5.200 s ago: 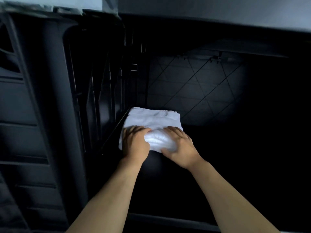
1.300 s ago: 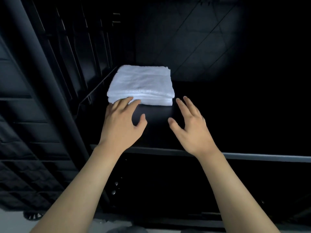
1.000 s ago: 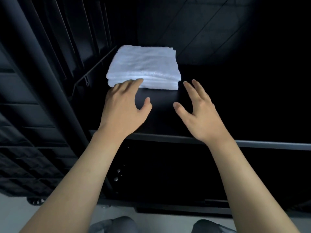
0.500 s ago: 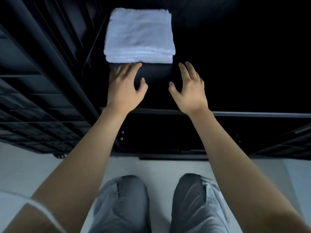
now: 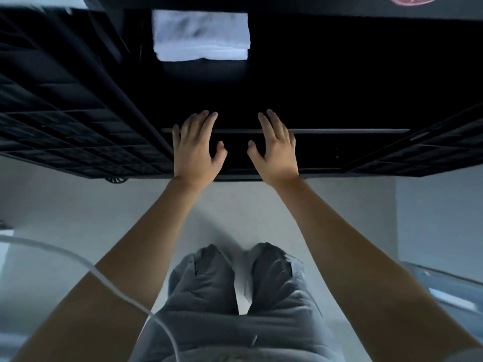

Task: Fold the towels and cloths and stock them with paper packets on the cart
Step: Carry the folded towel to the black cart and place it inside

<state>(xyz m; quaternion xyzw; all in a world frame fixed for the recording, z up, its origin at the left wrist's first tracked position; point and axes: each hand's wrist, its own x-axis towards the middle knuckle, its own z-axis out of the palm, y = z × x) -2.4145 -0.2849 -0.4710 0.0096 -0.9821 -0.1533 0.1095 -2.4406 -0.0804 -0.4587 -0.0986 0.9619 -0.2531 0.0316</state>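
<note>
Head view, looking steeply down. A folded white towel [image 5: 200, 35] lies flat on the dark shelf of the cart [image 5: 326, 74], toward the shelf's left side and deep in the bay, its layered folded edge facing the person. Both hands are empty, palms down, fingers straight and loosely spread: the left hand [image 5: 196, 147] and the right hand [image 5: 274, 148] hover side by side with a gap between them, over the shelf's front rail [image 5: 352, 131], well apart from the towel. The towel lies straight ahead of the hands, and slightly left of the gap between them, so the left hand is the nearer; its long axis appears to run left to right, parallel to the rail. Judged from this layout, the stocked towel needs no further handling, and the next item must come from elsewhere. No paper packets or unfolded cloths are visible. The shelf interior is too dark to make out, the towel is blurred, and a pink object [image 5: 418, 0] is cut off at the upper edge. A white cable [image 5: 86, 267] crosses the left forearm.
</note>
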